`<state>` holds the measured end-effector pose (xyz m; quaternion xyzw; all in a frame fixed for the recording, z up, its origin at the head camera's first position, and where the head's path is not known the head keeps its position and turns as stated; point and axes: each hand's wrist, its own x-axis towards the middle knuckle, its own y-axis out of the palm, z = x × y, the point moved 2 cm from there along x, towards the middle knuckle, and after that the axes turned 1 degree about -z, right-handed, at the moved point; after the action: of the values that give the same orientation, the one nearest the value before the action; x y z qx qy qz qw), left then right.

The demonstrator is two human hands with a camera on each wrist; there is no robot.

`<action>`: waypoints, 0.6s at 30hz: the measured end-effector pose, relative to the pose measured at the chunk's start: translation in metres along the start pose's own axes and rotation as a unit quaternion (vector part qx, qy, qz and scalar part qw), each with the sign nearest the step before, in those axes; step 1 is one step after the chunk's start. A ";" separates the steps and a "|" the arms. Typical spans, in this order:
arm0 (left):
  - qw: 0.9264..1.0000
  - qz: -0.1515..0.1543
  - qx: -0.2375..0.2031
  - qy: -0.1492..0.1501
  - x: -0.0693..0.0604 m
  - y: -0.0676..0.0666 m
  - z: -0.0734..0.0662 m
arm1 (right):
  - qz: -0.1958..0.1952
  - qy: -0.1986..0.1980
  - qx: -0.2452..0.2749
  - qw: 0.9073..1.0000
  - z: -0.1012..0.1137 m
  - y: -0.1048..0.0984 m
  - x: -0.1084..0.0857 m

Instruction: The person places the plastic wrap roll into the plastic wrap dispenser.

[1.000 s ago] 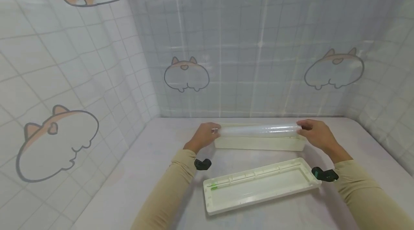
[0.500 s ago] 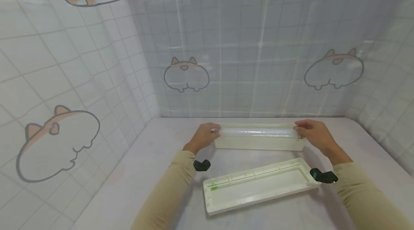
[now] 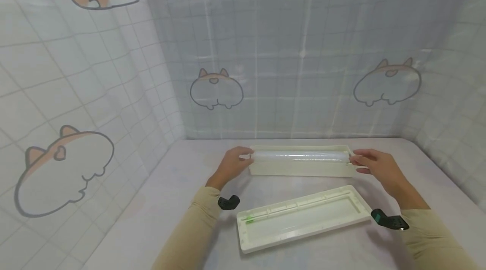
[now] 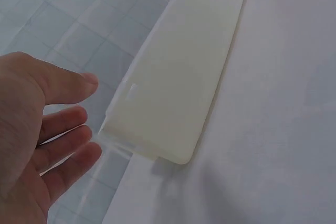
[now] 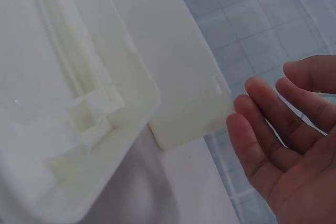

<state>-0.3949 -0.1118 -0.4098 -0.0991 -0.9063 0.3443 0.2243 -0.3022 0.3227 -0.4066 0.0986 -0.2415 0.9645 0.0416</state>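
Two hands, the left hand [image 3: 229, 163] and the right hand [image 3: 381, 169], frame the ends of a shiny pale roll [image 3: 300, 156], which lies lengthwise inside a long off-white box [image 3: 301, 169] toward the back of the tabletop [image 3: 182, 171]. At left, the fingers [image 4: 65, 142] are parted, holding nothing and just beside the box end; at right they are loosely extended and grip nothing, though whether one fingertip brushes the box corner cannot be told. The step appears to be settling the roll, and it looks all but done. Sound handling would mean checking that both ends sit level, nudging lightly rather than squeezing, since so smooth and rounded a surface could well slip or turn. Hands are best drawn straight outward, dark wrist gear [image 3: 390, 220] clear of the tray-like lid [image 3: 303, 221], which rests askew in front, a green clip [image 3: 249, 220] at its left end.
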 end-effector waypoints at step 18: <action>1.000 -0.022 0.011 0.016 -0.046 -0.004 0.000 | 0.009 0.042 0.006 0.999 -0.015 0.004 -0.027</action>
<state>-0.3546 -0.1308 -0.4227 -0.0818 -0.9006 0.3478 0.2475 -0.2788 0.3260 -0.4271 0.0557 -0.2348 0.9695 0.0427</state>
